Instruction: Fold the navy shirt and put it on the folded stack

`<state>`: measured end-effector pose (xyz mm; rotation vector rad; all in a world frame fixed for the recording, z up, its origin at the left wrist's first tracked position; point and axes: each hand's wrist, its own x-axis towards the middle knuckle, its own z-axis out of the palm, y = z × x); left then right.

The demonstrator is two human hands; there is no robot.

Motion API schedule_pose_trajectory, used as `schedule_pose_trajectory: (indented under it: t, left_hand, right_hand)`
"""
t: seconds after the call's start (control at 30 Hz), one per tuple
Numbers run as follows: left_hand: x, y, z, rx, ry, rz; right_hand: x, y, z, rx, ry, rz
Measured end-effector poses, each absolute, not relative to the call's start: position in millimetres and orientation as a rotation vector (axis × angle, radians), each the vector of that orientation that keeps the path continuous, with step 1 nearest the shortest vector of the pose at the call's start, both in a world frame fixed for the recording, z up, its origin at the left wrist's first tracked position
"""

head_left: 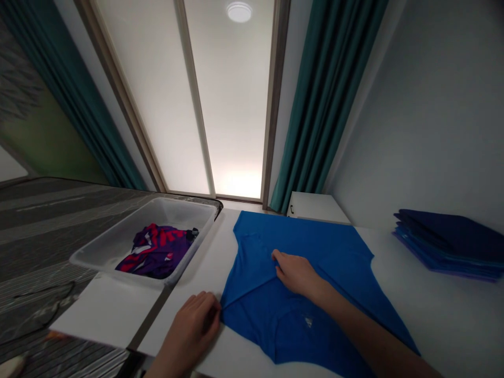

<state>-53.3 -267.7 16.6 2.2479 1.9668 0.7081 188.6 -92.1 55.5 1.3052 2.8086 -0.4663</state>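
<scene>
A blue T-shirt [326, 247] with a small pale logo lies spread out on the white table, its neckline toward me. At the shirt's left edge, my left hand [197, 320] is closed, pinching the fabric near a sleeve corner. My right hand [295, 272] reaches across the shirt and pinches the cloth left of its middle. A straight crease runs through the fabric between the two hands. The right forearm covers part of the shirt's lower right side.
Left of the shirt, a translucent plastic bin [94, 257] holds a crumpled purple and red garment [163, 249]. A stack of folded dark blue garments [452, 241] sits at the right of the white table [429, 310]. Behind the table stands a small white cabinet [317, 206].
</scene>
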Motion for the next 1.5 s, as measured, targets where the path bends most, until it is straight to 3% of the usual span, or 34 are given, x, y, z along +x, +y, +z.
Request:
schedule_pose_trajectory:
  t: [0.2,0.47,0.7,0.97,1.33,1.5]
  left_hand:
    - [-59.5,-264.7,13.8,2.161,1.895,0.828]
    - [-69.4,-263.2,4.9,2.011,1.855,0.949]
    - [-73.5,-261.4,8.3,1.797,1.918,0.968]
    - [-66.0,-263.0,20.8,1.666,2.011,0.986]
    - [-59.6,-261.0,12.0,2.107,1.913,0.788]
    - [-63.9,-259.2,4.6,2.078,1.937,0.792]
  right_hand:
    - [242.0,-57.4,103.8,1.401,2.769,-0.874]
    - [305.2,-49.4,143.6,1.617,2.688,-0.872]
    - [301.7,-55.6,116.7,1.514,2.68,-0.956]
    - [240.3,-71.8,79.1,1.321,2.74,-0.815]
    - [256.0,-25.7,93.6,1.132,2.596,-1.217]
    - [280.7,-18.4,98.1,1.288,2.615,-1.186]
